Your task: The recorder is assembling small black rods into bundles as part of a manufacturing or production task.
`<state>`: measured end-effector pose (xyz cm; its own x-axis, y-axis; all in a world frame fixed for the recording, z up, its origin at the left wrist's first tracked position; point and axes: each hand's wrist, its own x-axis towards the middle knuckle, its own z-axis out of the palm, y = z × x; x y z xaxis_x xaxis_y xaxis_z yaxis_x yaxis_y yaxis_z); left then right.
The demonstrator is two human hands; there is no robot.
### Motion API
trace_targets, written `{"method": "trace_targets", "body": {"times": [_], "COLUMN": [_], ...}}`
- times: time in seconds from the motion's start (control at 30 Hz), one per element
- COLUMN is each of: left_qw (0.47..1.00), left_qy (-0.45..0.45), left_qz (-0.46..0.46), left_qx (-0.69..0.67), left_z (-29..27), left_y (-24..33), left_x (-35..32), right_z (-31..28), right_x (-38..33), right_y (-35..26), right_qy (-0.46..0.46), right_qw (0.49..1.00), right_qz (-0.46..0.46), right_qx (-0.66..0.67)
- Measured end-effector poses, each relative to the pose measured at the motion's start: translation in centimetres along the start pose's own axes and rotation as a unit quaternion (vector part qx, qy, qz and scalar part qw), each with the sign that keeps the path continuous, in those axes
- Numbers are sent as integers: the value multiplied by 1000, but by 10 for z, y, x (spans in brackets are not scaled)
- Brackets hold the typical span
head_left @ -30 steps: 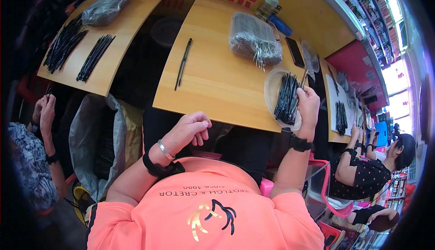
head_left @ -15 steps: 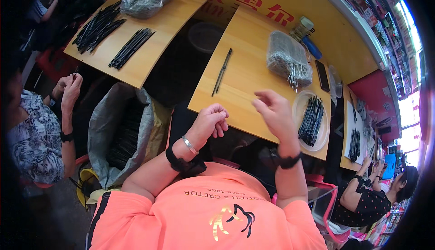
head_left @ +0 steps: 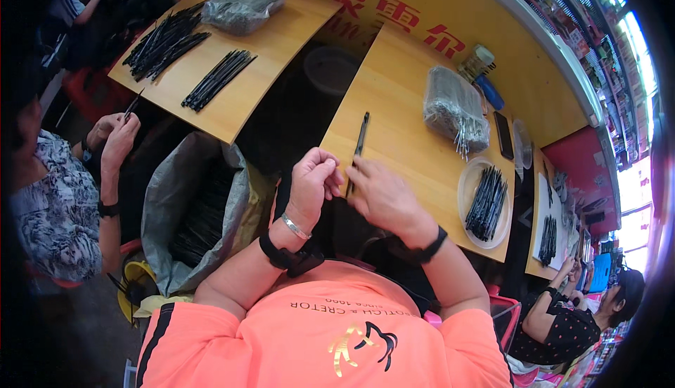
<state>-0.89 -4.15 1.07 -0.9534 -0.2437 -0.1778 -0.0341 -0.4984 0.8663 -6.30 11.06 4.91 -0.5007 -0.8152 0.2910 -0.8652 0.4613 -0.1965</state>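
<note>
My left hand point(head_left: 314, 185) is held just off the near table edge, its fingers curled into a pinch; whatever is in them, if anything, is too small to make out. Close beside it, my right hand point(head_left: 387, 198) reaches over the table edge, slightly smeared, with its fingertips hidden from me. A thin black stick point(head_left: 361, 135) lies on the wooden table point(head_left: 394, 99), its near end passing behind the right hand's fingers. I cannot tell whether the hand grips it. To the right, a bundle of similar black sticks point(head_left: 486, 205) rests in a round clear plastic dish point(head_left: 466, 223).
A clear bag of thin silvery pieces point(head_left: 455, 110), a phone point(head_left: 503, 135) and a jar point(head_left: 478, 61) are at the table's right. Left, a grey sack point(head_left: 160, 226) holds black sticks. Another table point(head_left: 281, 36) carries stick piles point(head_left: 219, 80) beside a seated co-worker point(head_left: 60, 205).
My right hand has swung left and toward me, from above the table to beside my left hand. The left hand stays pinched in nearly the same place. The view has shifted slightly.
</note>
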Motion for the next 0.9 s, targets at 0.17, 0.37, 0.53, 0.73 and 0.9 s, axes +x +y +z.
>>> {"method": "trace_targets", "body": {"times": [0.17, 0.37, 0.53, 0.73, 0.9], "left_qw": [1000, 947, 924, 952, 956], "left_qy": [13, -183, -308, -282, -234], "left_qz": [22, 158, 43, -79, -46], "left_qx": [12, 213, 222, 92, 169], "left_z": [0, 4, 27, 35, 34], "left_y": [-1, -25, -27, -39, -27], "left_x": [5, 4, -19, -25, -26], "right_z": [-3, -27, -51, -53, -43], "right_x": [-50, -71, -69, -51, -55], "right_y": [-4, -18, -18, 2, 19], "right_qy": [6, 97, 286, 341, 337], "right_qw": [998, 988, 868, 704, 684], "right_qz": [-44, -4, 214, 327, 367], "right_qx": [-34, 121, 345, 530, 533]}}
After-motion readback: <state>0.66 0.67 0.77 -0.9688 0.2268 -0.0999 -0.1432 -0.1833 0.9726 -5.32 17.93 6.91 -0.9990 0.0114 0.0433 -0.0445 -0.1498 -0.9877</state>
